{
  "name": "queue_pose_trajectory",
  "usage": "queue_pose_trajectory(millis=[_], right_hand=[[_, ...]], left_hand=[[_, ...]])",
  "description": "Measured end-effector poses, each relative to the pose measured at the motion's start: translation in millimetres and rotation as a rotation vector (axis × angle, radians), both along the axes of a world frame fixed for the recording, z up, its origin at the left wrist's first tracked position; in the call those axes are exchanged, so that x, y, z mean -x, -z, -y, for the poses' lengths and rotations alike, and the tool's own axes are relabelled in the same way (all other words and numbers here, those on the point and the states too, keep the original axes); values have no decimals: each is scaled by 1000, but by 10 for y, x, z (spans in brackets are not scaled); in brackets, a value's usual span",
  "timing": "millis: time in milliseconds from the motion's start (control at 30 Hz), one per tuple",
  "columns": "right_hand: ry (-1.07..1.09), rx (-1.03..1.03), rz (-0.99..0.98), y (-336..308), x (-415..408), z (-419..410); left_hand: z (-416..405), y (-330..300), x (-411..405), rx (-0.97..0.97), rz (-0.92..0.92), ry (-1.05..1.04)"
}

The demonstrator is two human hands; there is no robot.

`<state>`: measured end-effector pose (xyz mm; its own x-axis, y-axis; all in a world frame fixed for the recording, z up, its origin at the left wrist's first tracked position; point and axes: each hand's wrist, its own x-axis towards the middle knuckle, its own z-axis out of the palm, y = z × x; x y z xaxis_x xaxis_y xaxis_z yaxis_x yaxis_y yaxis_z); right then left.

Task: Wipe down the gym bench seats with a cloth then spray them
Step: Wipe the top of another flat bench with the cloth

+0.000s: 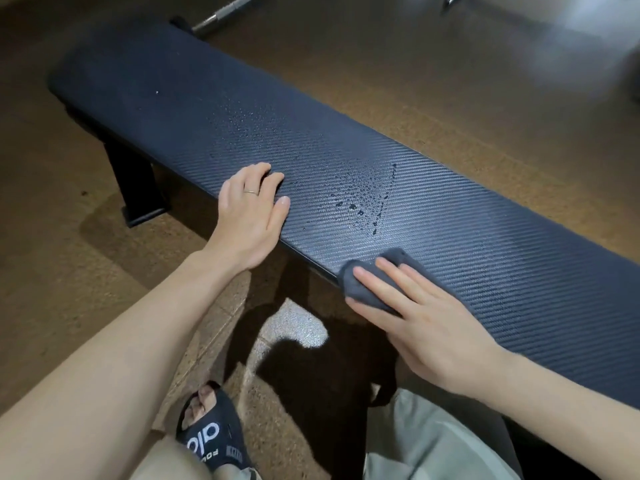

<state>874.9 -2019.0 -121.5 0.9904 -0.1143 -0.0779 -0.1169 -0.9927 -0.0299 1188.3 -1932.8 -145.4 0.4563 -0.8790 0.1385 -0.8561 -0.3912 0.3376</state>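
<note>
A long dark gym bench seat (242,109) with a woven texture runs from upper left to lower right. Water droplets (360,195) bead on its middle. My right hand (426,320) lies flat with straight fingers on a small grey cloth (367,278) at the seat's near edge, pressing it down. My left hand (251,216) rests on the near edge of the seat to the left of the droplets, fingers relaxed, a ring on one finger. No spray bottle is in view.
The bench's black leg (138,188) stands on a brown speckled floor. My foot in a dark sandal (211,434) is below the bench. A metal bar (221,12) lies on the floor behind the far end.
</note>
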Motion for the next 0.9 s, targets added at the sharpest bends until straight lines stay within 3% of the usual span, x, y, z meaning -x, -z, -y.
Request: queue_pose_trajectory(millis=[233, 367, 533, 667, 800, 900], right_hand=[[24, -14, 88, 47, -1502, 153], [62, -34, 55, 3, -1527, 490], [386, -21, 22, -73, -1682, 1437], [522, -56, 68, -10, -1694, 1102], [292, -65, 82, 9, -1224, 113], [146, -94, 17, -44, -1058, 139]], left_hand=[[-9, -79, -398, 32, 168, -11], [-13, 8, -499, 31, 192, -6], [15, 25, -451, 40, 140, -35], [15, 35, -424, 33, 124, -46], [1, 42, -407, 25, 145, -40], [-26, 22, -425, 5, 156, -6]])
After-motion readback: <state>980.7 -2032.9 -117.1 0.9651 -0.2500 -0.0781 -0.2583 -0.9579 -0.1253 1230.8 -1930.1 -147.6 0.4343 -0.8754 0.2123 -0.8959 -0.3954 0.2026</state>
